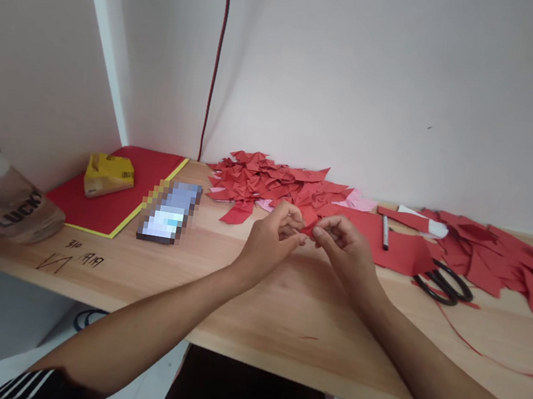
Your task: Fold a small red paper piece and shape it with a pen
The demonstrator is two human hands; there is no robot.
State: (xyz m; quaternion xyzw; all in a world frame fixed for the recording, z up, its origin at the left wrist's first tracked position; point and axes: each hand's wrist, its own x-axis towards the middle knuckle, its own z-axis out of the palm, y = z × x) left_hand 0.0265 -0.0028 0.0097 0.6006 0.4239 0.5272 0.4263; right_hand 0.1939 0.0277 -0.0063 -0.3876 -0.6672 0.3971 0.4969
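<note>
Nearest: two bare forearms are reaching forward over the front edge of a wooden table (pixel 279 309). The left hand (pixel 270 237) and the right hand (pixel 347 249) are meeting above the table's middle, fingers curled in, both pinching one small folded red paper piece (pixel 307 229) between thumb and fingertips — the piece is sitting just off the table surface, between the two hands.

Left of the hands, on the table: pen marks (pixel 69 259) near the front edge; a phone (pixel 169 212) is lying flat; beyond it, a red sheet with a yellow border (pixel 149 174) is carrying a yellow packet (pixel 108 174). At the table's far left end, a clear bag (pixel 2 205) with dark lettering is resting.

Right of the hands: black scissors (pixel 445 285) are lying on a flat red paper sheet (pixel 400 251), a marker pen (pixel 385 232) just behind them; a thin red strip (pixel 476 347) is trailing towards the front edge. Further right, loose red offcuts (pixel 504 264) are spreading out.

Behind the hands, against the white wall — a heap of folded red pieces (pixel 273 184) is piling up, with a dark cord (pixel 218 50) hanging down the wall above its left side.
</note>
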